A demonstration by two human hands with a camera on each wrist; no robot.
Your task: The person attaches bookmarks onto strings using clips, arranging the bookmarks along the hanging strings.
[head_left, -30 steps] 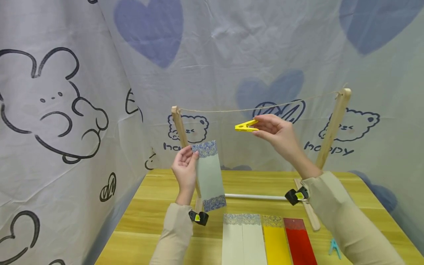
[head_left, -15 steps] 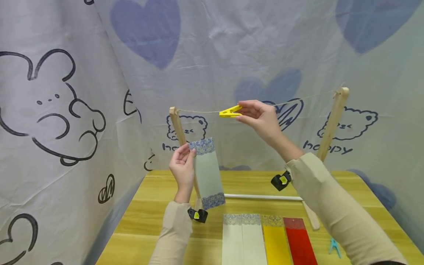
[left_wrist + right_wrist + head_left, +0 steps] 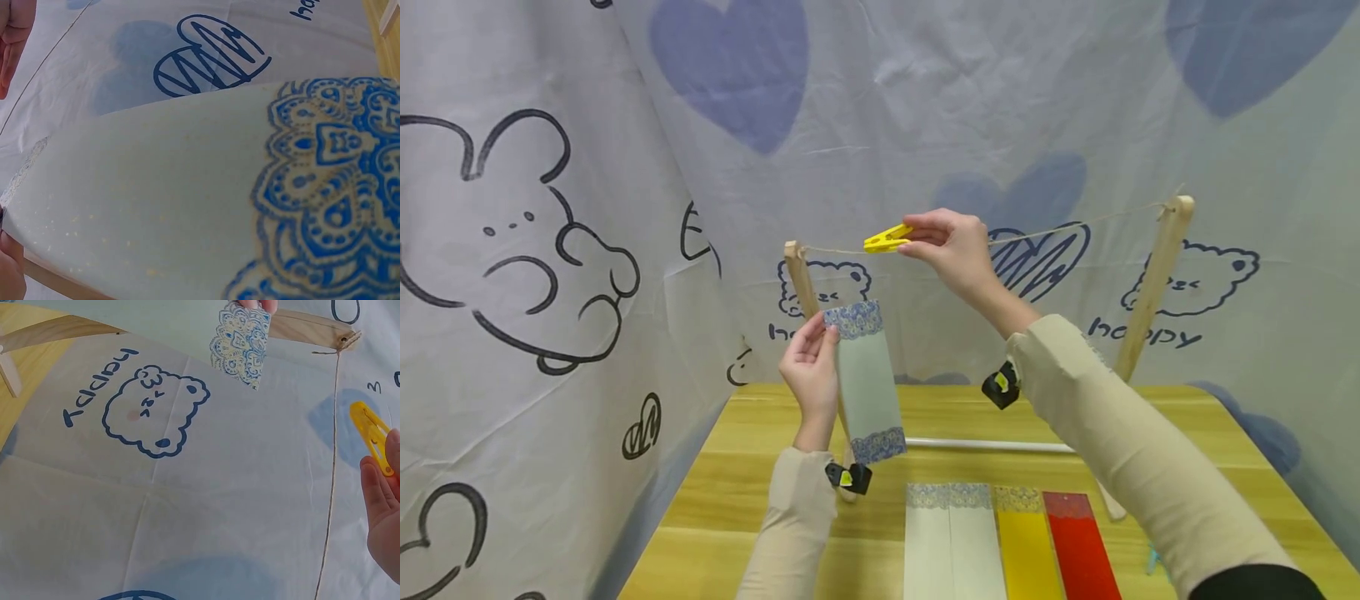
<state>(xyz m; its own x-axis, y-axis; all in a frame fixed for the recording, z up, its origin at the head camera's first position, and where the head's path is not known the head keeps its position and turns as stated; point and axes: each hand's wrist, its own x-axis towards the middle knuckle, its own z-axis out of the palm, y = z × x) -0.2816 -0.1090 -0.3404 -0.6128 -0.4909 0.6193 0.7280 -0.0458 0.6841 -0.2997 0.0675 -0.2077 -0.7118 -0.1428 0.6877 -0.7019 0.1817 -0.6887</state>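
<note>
My left hand (image 3: 811,365) pinches the upper left edge of a pale green paper strip (image 3: 869,383) with blue patterned bands at both ends. The strip hangs slightly tilted, in front of the left wooden post (image 3: 802,279). Up and to the right, my right hand (image 3: 951,250) pinches the handles of a yellow clothespin (image 3: 886,239), its nose pointing left. In the head view the clothespin overlaps the string (image 3: 1075,223) tied between two posts; in the right wrist view the string (image 3: 332,456) passes beside the clothespin (image 3: 373,437). The strip (image 3: 144,194) fills much of the left wrist view.
On the wooden table (image 3: 700,517) lie two pale strips (image 3: 951,542), a yellow strip (image 3: 1028,554) and a red strip (image 3: 1081,546). A white rod (image 3: 988,445) lies behind them. The right post (image 3: 1153,287) stands behind my right arm, which partly hides a blue clothespin (image 3: 1153,560).
My right hand has moved left and up with the yellow clothespin, to the level of the string. My left hand has raised the pale strip slightly.
</note>
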